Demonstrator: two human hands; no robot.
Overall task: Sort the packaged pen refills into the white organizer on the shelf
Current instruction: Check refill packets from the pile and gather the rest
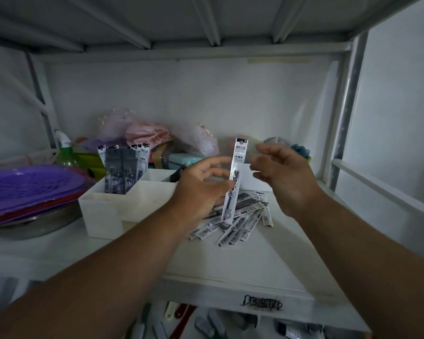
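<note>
My left hand (201,189) pinches one packaged pen refill (238,162) near its middle and holds it upright above the shelf. To the right of that pack, my right hand (283,177) hovers with relaxed, spread fingers, apart from it. A loose pile of refill packs (242,220) lies flat on the shelf below both hands. The white organizer (103,209) stands to the left of my left hand. Several refill packs (123,170) stand upright in its back left compartment.
A stack of purple and red plates (30,189) on a metal pan fills the left of the shelf. A green bottle (67,152), pink plastic bags (147,133) and a teal box (184,159) crowd the back. Metal shelf posts (350,106) rise at right.
</note>
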